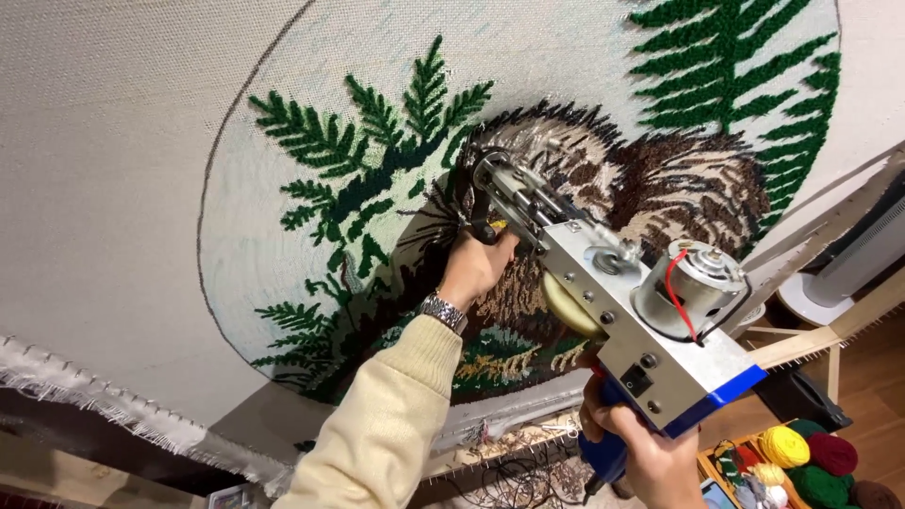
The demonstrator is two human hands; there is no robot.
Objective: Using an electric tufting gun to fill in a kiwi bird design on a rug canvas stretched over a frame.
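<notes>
A stretched cloth [113, 170] on a wooden frame carries a round tufted picture [603, 160] of green fir branches and a brown furry animal. I hold a metal tufting gun [603, 292] with a blue base and a small motor against it. My left hand [479, 264], in a cream sleeve with a wristwatch, grips the gun's front handle close to the needle. My right hand [650, 462] is closed on the blue rear grip below the gun. The needle tip [481, 170] sits at the brown area's edge.
The frayed cloth edge [104, 401] runs along the wooden frame at lower left. Balls of yarn [801, 457] in yellow, red and green lie in a box at lower right. A white device [848, 264] stands at the right edge.
</notes>
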